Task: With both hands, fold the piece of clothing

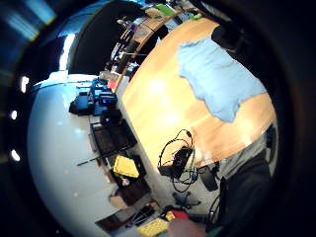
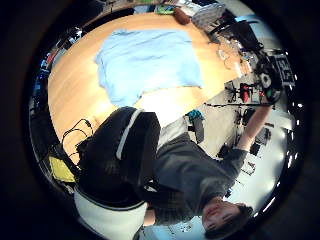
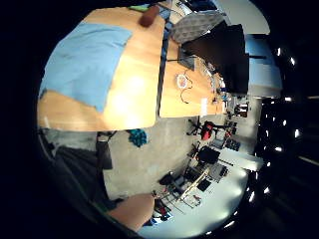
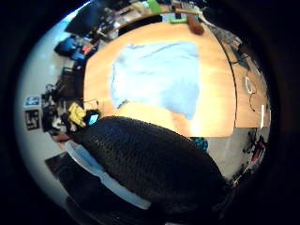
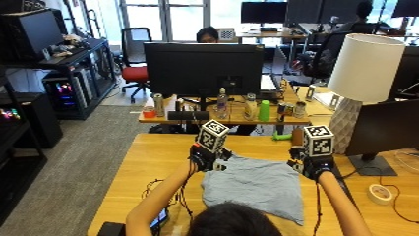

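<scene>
One light-blue T-shirt [image 5: 254,186] is lying flat on your wooden table [image 5: 152,160]; your left hand [image 5: 207,158] and right hand [image 5: 312,165] are hovering above it, holding nothing, finger spread impossible to tell.

A wooden table [image 5: 150,152] fills the lower frame, and a second desk [image 5: 196,117] behind it at centre carries a large dark monitor [image 5: 203,69], bottles [image 5: 252,107] and a green bottle [image 5: 264,110]. At the right stands a lamp [image 5: 357,73] with a white shade, with a roll of tape [image 5: 378,193] on the table below it at the lower right. Grey carpet [image 5: 78,162] covers the floor at the left, a black shelf rack [image 5: 59,64] stands at the upper left beside a red-seated chair [image 5: 134,54], and bright windows [image 5: 173,17] run along the top.
</scene>
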Motion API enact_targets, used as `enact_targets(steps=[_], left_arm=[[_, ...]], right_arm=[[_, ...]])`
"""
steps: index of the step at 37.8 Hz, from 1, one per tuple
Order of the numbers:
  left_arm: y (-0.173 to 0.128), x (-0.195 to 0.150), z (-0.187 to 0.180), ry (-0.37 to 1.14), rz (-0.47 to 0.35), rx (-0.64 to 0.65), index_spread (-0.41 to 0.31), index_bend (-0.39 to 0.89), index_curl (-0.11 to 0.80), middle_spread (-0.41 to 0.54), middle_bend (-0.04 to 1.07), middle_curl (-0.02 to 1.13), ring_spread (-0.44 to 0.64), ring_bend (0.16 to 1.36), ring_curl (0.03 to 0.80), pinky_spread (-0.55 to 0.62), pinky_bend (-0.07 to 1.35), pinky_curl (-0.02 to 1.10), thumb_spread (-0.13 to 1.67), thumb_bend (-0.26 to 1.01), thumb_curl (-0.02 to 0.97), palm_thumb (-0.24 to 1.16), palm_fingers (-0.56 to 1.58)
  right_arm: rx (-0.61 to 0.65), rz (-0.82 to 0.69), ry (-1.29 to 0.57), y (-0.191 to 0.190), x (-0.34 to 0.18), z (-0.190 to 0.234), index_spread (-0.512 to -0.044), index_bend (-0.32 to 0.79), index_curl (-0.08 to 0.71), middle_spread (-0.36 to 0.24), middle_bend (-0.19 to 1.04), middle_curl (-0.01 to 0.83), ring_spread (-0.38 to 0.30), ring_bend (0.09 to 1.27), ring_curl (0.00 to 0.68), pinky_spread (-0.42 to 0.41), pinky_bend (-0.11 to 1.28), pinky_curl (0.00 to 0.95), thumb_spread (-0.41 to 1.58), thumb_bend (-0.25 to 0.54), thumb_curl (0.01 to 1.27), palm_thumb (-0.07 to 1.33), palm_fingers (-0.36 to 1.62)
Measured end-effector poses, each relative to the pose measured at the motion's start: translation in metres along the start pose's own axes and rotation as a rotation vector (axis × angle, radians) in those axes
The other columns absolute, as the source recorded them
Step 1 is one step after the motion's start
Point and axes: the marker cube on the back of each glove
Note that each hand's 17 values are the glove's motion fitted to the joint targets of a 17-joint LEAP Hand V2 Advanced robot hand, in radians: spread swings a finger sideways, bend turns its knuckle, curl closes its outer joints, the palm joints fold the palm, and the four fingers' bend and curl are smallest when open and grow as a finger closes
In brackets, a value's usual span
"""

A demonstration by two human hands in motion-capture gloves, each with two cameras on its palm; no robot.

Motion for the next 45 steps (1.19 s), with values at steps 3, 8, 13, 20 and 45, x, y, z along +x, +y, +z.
enact_targets(steps=[3,8,13,20,45], left_arm=[[0.001,0.000,-0.001,-0.004,-0.001,-0.010,-0.056,0.19,0.089,0.058,0.11,0.05,0.04,0.51,0.145,0.09,0.41,0.13,0.56,0.07,0.043,0.14,0.45],[-0.001,-0.004,-0.003,0.011,0.004,0.000,-0.079,0.19,0.153,0.083,0.12,0.08,0.07,0.54,0.208,0.11,0.44,0.20,0.79,0.06,0.074,0.15,0.40],[-0.002,-0.011,-0.002,0.037,0.010,0.015,-0.089,0.20,0.202,0.095,0.12,0.10,0.08,0.56,0.235,0.13,0.44,0.22,0.92,0.03,0.102,0.15,0.38],[-0.004,-0.019,0.012,0.049,-0.020,-0.021,-0.096,0.19,0.254,0.105,0.13,0.12,0.08,0.58,0.255,0.15,0.45,0.26,1.00,-0.01,0.136,0.15,0.34],[-0.028,-0.006,0.094,0.060,-0.027,-0.187,-0.030,0.13,0.240,0.171,0.17,0.19,0.15,0.70,0.310,0.19,0.57,0.33,1.01,-0.02,0.211,0.08,0.16]], right_arm=[[0.012,-0.004,-0.008,0.001,0.001,0.000,-0.231,0.21,0.098,-0.051,0.24,0.089,0.042,0.30,0.087,0.141,0.29,0.092,0.50,-0.016,0.02,-0.01,0.40],[0.001,0.000,-0.009,0.002,0.002,0.000,-0.301,0.18,0.160,-0.067,0.24,0.140,0.057,0.30,0.134,0.184,0.29,0.147,0.72,-0.025,0.04,-0.02,0.38],[0.014,0.031,0.038,-0.005,0.005,0.005,-0.335,0.17,0.195,-0.075,0.23,0.176,0.065,0.31,0.158,0.205,0.28,0.180,0.85,-0.029,0.06,-0.02,0.37],[0.014,0.051,0.078,-0.005,0.002,0.004,-0.347,0.15,0.218,-0.072,0.20,0.216,0.059,0.34,0.193,0.211,0.31,0.220,0.96,-0.023,0.09,-0.01,0.42],[-0.088,-0.009,0.125,-0.009,-0.009,0.063,-0.347,0.10,0.189,-0.047,0.22,0.323,-0.002,0.47,0.296,0.143,0.44,0.327,1.10,-0.013,0.17,0.08,0.49]])
